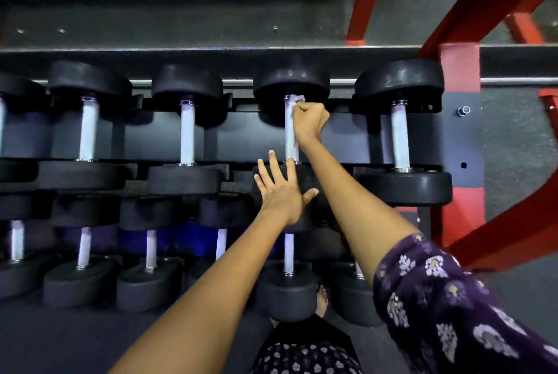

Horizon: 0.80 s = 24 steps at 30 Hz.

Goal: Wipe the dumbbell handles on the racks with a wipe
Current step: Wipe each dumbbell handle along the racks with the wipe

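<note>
The rack (pixel 460 144) holds two rows of black dumbbells with bright metal handles, each lying across its shelf. The upper row shows five, the lower row about six, partly hidden by the arms.

The right hand (pixel 309 121) is a closed grip around the far end of one upper-row handle (pixel 291 138), fingers curled round it with a pale wipe (pixel 296 99) bunched inside; a bit of the wipe pokes out just under the far head (pixel 291 79) of that dumbbell. The left hand (pixel 279 192) is a wide grip, fingers spread and straight, lying flat on the near head (pixel 308 177) of the same dumbbell and holding nothing.

The rack frame is red and black. Below it lies a dark floor (pixel 75 340), where a bare foot (pixel 322 301) shows between the lower weights. A purple flowered sleeve (pixel 447 298) covers the right upper arm.
</note>
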Motion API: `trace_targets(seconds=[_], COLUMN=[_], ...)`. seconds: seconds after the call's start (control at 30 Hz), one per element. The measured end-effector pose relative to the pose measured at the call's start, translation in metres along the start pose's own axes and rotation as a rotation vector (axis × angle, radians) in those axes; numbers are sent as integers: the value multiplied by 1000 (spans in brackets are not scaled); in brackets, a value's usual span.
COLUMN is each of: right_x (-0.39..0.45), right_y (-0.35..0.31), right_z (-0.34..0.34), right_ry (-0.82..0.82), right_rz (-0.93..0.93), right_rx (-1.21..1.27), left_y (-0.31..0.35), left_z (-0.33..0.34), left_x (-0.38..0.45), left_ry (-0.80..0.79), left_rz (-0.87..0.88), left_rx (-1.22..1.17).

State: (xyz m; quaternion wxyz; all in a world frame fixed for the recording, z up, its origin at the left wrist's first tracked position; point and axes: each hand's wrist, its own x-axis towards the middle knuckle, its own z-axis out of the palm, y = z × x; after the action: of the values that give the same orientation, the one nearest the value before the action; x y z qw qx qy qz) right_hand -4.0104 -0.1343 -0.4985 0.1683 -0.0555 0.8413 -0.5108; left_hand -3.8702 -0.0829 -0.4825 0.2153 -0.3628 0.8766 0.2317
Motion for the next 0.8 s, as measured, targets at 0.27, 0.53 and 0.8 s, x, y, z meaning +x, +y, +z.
trace_targets(seconds=[0.27,0.53,0.8], right_x=[-4,-42,-25], right_y=[12,35,50], right_z=[-16,-86,-189], right_ry=[-149,-169,-1], right_rz=[-156,-114,-175], right_rx=[-217,-183,-163], left_y=[-4,6,95], left_z=[1,-5,15], left_x=[1,-8,-18], left_ry=[2,68,160], left_rz=[20,9,235], left_rx=[-20,-33,-185])
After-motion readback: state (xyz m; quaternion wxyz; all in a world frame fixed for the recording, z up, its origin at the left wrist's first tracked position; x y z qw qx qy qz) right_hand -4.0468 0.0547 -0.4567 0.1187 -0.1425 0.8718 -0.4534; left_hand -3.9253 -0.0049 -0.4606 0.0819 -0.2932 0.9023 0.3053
